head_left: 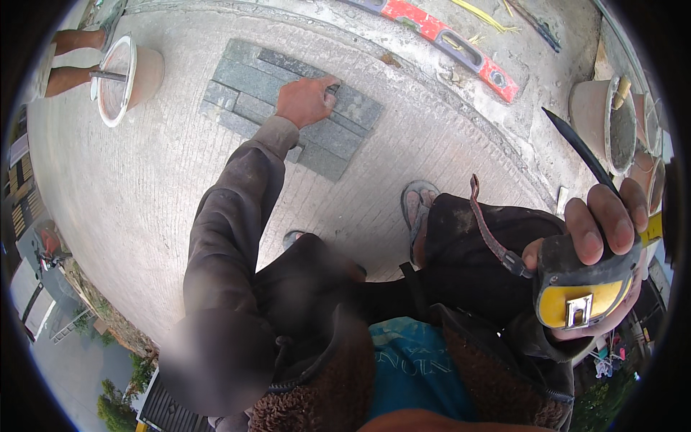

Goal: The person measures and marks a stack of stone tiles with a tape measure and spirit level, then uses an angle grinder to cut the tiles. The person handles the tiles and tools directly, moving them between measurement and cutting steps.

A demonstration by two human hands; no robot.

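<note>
Grey-green stone cladding panels made of staggered strips lie flat on the concrete ahead of me. My left hand rests on their middle with its fingers curled closed. A small dark patch shows at its fingertips, and I cannot tell whether it is something held or part of the stone. At the right, my right hand is wrapped round a black and yellow tape measure with a metal belt clip and a red wrist strap. A dark pointed stick, like a pencil or marker, sticks up from between the same fingers.
A red spirit level lies beyond the panels by a raised concrete edge. Buckets with grey residue stand at the right. Another white bucket holding a tool is at the far left, beside another person's legs. Yellow strips lie at the top.
</note>
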